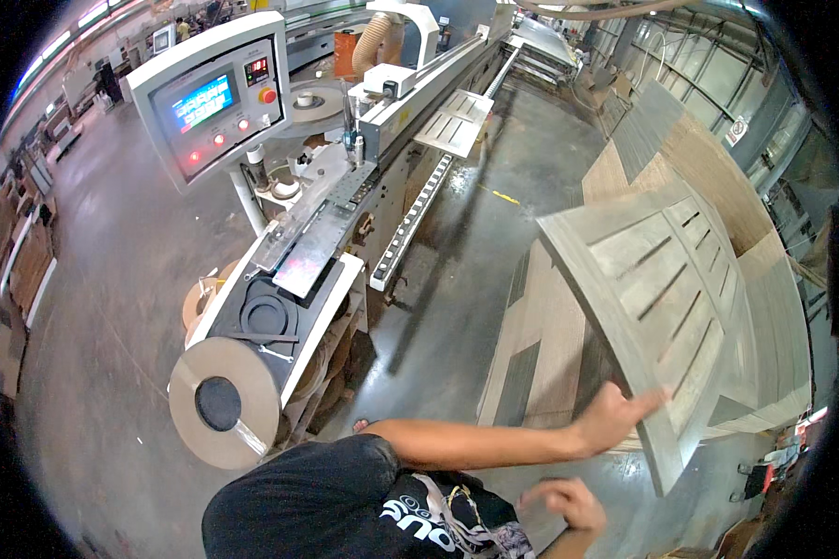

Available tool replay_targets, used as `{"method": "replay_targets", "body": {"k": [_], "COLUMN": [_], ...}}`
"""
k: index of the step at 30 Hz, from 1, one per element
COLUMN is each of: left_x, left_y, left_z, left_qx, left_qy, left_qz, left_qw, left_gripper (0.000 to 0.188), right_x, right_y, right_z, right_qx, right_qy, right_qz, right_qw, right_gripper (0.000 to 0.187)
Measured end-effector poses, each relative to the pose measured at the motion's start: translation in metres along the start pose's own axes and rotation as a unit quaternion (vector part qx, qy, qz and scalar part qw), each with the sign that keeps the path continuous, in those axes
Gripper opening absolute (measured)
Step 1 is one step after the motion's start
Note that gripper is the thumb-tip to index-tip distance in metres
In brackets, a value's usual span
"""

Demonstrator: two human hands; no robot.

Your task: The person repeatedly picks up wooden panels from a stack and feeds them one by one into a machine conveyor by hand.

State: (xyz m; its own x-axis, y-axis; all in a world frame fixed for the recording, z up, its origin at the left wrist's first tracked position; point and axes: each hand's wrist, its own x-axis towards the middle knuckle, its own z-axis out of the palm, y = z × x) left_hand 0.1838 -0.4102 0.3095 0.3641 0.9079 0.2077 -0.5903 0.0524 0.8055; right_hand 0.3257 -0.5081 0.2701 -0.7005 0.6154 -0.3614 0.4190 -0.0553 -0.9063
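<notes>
A large grey wood-grain panel [615, 252] with rows of long slots stands tilted in front of me on the right. My left hand [620, 419] grips its near edge, with the thumb on the slotted face and the other fingers partly hidden. Just below, my right hand [569, 505] hangs loosely bent near my body, apart from the panel, and I see nothing in it. Behind the held panel are stacked wood-grain boards [764, 307]. Farther off, a smaller-looking slotted panel [455, 123] lies on the side of a long edge-banding machine [382, 126].
A control box [210, 102] with a lit screen stands at the left on a post. Below it, a big roll of edge-banding tape [188, 419] sits at the machine's near end. A roller rail [412, 222] runs along the machine. Concrete floor [438, 307] lies between machine and boards.
</notes>
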Motion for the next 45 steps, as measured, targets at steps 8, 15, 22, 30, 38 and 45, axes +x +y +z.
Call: {"method": "replay_targets", "body": {"k": [8,15,22,30,38,45], "left_x": [-0.059,-0.159,-0.304,-0.372,-0.407,-0.372], "left_y": [0.098,0.132,0.086,0.026,-0.05,-0.084], "left_z": [-0.165,-0.302,-0.426,-0.424,-0.415,-0.404], "left_qx": [-0.09,-0.218,-0.191,0.115,0.252,0.253], "left_qy": [0.122,0.237,0.299,0.72,0.849,0.867], "left_qz": [-0.032,0.04,0.058,-0.109,-0.142,-0.105], "left_qw": [0.988,0.946,0.933,0.676,0.442,0.415], "left_gripper": [0.077,0.076,0.073,0.064,0.086,0.078], "right_x": [0.08,0.118,0.213,0.353,0.481,0.56], "right_y": [0.025,-0.067,-0.03,0.084,0.127,0.154], "right_z": [-0.051,-0.089,-0.044,0.01,0.014,0.001], "right_qx": [0.413,0.509,0.485,0.595,0.633,0.569], "right_qy": [0.623,0.589,0.486,0.25,0.127,0.136], "right_qz": [-0.192,-0.334,-0.205,-0.14,0.114,0.209], "right_qw": [0.636,0.53,0.697,0.75,0.755,0.783], "right_gripper": [0.081,0.083,0.056,0.051,0.049,0.066]}}
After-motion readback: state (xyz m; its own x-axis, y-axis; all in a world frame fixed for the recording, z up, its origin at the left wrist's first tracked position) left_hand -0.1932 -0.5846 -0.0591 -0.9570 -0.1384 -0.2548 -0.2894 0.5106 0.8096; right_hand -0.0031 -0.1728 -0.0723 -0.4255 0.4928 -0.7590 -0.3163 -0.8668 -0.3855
